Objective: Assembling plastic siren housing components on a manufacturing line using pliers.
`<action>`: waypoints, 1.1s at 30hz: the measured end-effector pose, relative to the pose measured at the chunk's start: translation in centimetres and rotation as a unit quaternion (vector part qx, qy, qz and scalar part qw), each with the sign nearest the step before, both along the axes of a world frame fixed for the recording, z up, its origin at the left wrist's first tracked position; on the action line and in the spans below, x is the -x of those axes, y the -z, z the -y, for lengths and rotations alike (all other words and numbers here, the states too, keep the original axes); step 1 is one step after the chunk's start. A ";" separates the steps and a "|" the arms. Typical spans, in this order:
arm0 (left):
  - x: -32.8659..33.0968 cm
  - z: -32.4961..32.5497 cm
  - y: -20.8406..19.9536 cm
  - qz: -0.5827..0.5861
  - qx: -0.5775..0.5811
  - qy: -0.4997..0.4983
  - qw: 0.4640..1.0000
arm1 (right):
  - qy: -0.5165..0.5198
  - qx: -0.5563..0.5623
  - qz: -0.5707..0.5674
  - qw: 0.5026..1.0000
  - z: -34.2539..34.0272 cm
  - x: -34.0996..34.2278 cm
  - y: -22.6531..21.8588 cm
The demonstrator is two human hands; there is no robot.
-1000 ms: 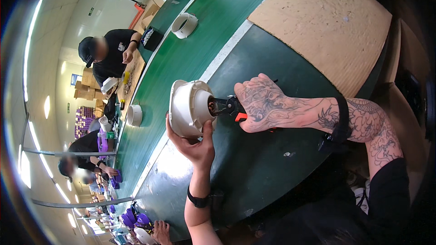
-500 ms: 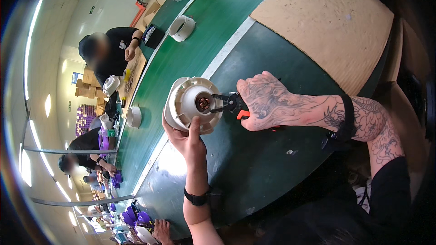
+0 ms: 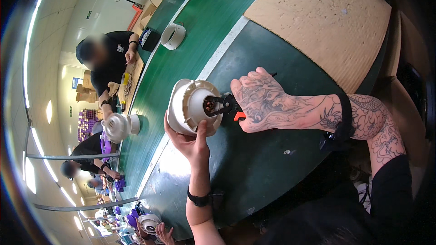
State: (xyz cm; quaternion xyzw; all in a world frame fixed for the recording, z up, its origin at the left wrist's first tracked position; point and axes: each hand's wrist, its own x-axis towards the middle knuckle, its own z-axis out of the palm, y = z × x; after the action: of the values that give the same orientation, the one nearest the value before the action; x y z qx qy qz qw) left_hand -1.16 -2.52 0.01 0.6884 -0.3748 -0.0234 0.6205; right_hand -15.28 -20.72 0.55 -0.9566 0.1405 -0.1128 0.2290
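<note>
My left hand (image 3: 194, 149) grips a round white plastic housing (image 3: 185, 100) from below, its thumb pressed along the rim. Copper-coloured parts (image 3: 209, 106) sit inside the housing's round opening, which faces right. Black pliers (image 3: 230, 105) with an orange piece are in my right hand (image 3: 262, 102), the fingers wrapped round their handles. The jaws reach into the opening beside the copper parts; whether they bite on anything is hidden. Both hands are held above the dark green table (image 3: 272, 163).
A cardboard sheet (image 3: 322, 22) covers the table's far right. A white ring (image 3: 173, 36) stands on the green belt (image 3: 200, 31), another ring (image 3: 134, 124) farther left. Across the belt, a co-worker (image 3: 109, 56) sits near a black box (image 3: 149, 39). Another person's hand (image 3: 164, 233) shows at lower left by a white housing (image 3: 149, 223).
The pliers' jaws have gone further into the opening, and the housing is turned slightly more to the right. Across the belt, a white housing has moved nearer the belt's edge.
</note>
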 end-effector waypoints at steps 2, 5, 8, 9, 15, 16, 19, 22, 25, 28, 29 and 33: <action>-0.1 0.0 0.1 -0.006 0.004 0.004 1.000 | 0.000 -0.002 -0.002 1.000 0.1 0.1 0.0; -0.2 -0.2 0.2 0.004 0.002 0.001 1.000 | 0.001 -0.005 0.004 1.000 -0.1 -0.1 -0.1; 0.2 0.0 0.0 0.015 -0.006 -0.005 1.000 | 0.007 0.009 -0.015 1.000 -0.1 -0.1 -0.1; 0.3 0.0 0.0 0.013 -0.012 -0.008 1.000 | 0.011 0.015 -0.003 1.000 -0.1 0.0 0.1; 0.3 0.1 0.5 0.032 -0.014 -0.014 0.999 | 0.007 0.008 -0.035 0.999 0.0 0.0 -0.6; 0.4 0.1 0.4 0.033 -0.014 -0.014 0.999 | 0.001 -0.010 -0.053 0.999 0.2 0.0 -0.7; 0.6 0.2 0.1 0.027 -0.017 -0.020 0.999 | -0.032 -0.079 -0.046 0.995 0.7 0.4 -1.1; 0.8 0.4 0.1 0.031 0.010 -0.012 0.999 | -0.023 -0.152 -0.116 0.981 1.0 -0.2 -1.5; 0.4 -0.1 0.3 0.054 -0.002 -0.018 0.998 | -0.070 -0.268 -0.212 0.937 1.9 -0.8 -2.7; -0.7 -0.7 0.3 0.140 0.015 -0.018 0.990 | -0.104 -0.451 -0.230 0.856 2.9 -1.4 -1.9; -1.1 -0.9 0.1 0.166 0.016 -0.011 0.986 | -0.122 -0.513 -0.244 0.814 3.1 -1.7 -1.4; -2.5 -1.1 0.7 0.266 -0.021 -0.037 0.963 | -0.035 -0.098 -0.031 0.994 1.7 -1.2 0.5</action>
State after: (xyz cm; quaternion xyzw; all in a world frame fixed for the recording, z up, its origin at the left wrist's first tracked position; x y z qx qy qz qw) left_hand 1.35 -1.38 -0.67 0.6957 -0.5003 0.1754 0.4847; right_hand -14.12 -22.42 0.03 -0.9367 0.1248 -0.0609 0.3214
